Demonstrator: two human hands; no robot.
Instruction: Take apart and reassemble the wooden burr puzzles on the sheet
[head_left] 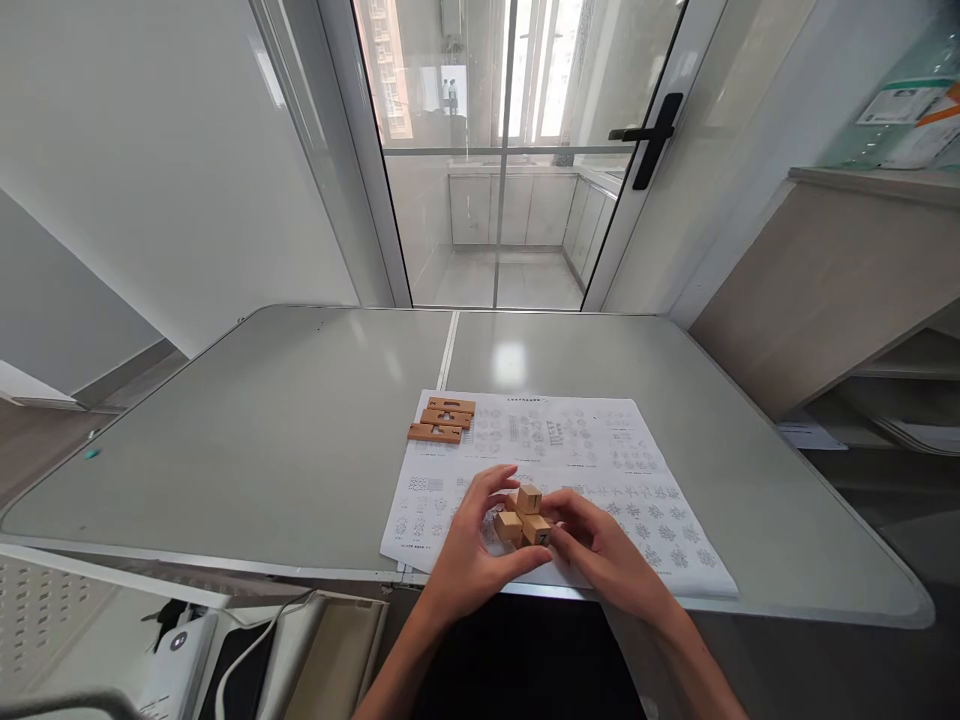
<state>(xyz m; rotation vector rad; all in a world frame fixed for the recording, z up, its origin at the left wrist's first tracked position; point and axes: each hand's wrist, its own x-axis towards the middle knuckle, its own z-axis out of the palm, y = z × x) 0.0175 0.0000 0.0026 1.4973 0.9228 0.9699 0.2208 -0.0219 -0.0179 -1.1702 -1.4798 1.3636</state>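
Note:
A wooden burr puzzle [527, 518], several numbered pieces fitted crosswise, is held between my two hands over the front part of a printed sheet [660, 480]. From its left side my left hand [480, 545] curves around it, thumb along the near edge and fingers behind. At its right, the fingertips of my right hand [600, 550] press against the blocks. Three notched wooden puzzle pieces [442, 419] lie side by side on the sheet's far left corner. Rows of small diagrams cover the paper.
The grey folding table [247, 440] has a seam down its middle. A glass door [502, 200] stands behind it. At the right is a wooden shelf [847, 260] with plastic-wrapped bottles. A white cable [251, 645] and boxes sit in a holder at the lower left.

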